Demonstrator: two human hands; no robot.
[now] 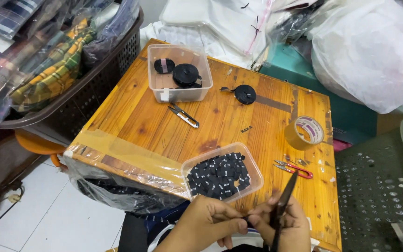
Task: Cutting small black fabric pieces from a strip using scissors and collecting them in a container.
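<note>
- Left hand [206, 224] at the near edge of the wooden table [164, 121], fingertips pinched narrow on a small black piece [247, 219], mostly hidden between thumb and forefinger.
- Right hand [283, 226] just beside the left, touching it at the fingertips, closed around black scissors [283, 205]; blades pointing up and away toward the table's far right, tips close together.
- Small black piece right at the meeting point of both hands' fingertips, beside the base of the scissor blades; cannot tell whether the blades touch it.
- Just beyond the hands, near the near edge: clear plastic tub [222, 171] full of small black labels [220, 176].
- Right of that tub, near the right edge: red-handled snips [295, 169], lying flat.
- Further along the right edge: roll of tan tape [305, 133], tilted.
- At the far edge: second clear tub [179, 73] holding black ribbon rolls [185, 74].
- Loose black ribbon roll [244, 94] just right of that tub.
- Silver thread snips [184, 115] just in front of the far tub, toward the table's middle.
- Off the left edge: dark basket [94, 88] of folded checked cloth.
</note>
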